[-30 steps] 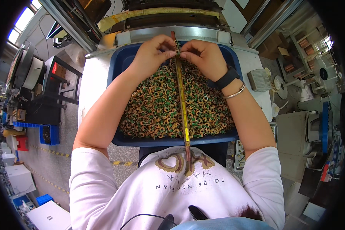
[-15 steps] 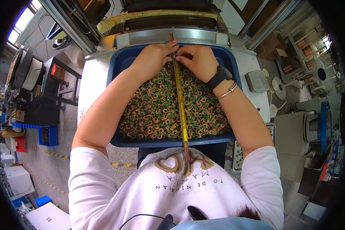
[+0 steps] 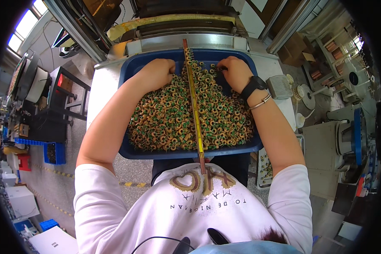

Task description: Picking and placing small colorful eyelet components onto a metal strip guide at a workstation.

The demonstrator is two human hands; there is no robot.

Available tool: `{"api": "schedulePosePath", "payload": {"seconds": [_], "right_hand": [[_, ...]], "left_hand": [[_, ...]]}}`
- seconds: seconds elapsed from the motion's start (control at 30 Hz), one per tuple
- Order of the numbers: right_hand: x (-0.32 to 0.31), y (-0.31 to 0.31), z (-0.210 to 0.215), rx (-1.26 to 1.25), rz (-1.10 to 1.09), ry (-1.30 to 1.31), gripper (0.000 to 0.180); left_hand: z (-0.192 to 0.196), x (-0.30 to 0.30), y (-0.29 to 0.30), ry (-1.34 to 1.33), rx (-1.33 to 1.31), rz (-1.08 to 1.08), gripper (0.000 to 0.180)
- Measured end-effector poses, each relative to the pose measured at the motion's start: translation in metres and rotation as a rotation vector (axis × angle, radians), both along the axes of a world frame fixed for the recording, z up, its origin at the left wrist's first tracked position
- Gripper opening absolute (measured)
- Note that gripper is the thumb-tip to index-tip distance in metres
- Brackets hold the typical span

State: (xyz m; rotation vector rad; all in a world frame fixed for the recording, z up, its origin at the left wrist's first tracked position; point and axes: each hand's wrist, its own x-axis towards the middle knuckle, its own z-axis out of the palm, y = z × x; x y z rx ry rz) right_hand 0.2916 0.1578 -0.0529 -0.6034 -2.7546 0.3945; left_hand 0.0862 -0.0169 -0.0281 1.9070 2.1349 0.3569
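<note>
On wht tbl [image 3: 101, 91] abv grey flr [image 3: 133, 170], tray [image 3: 161, 154] under L hand [image 3: 157, 73], R hand [image 3: 238, 74]; grip unclear.

Strip [image 3: 194, 106] across tray [image 3: 165, 155] — room either side

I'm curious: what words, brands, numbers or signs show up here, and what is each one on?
White shirt: large brown-and-gold lettering above smaller dark capitals, upside down in this view; wording not copied here.
White box, lower left: a small dark mark, too small to read.
Yellow-striped strip: no readable text.
Coils: none readable.
Black watch: none readable.
</note>
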Motion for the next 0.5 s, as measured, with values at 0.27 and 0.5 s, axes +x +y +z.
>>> {"api": "schedulePosePath", "payload": {"seconds": [0.27, 0.5], "right_hand": [[0.007, 0.013, 0.008, -0.119, -0.03, 0.213, 0.023], [0.013, 0.024, 0.006, -0.143, -0.168, 0.21, 0.019]], "left_hand": [[-0.015, -0.002, -0.006, -0.127, 0.097, 0.133, 0.014], [-0.006, 0.005, -0.006, 0.019, 0.216, 0.181, 0.01]]}}
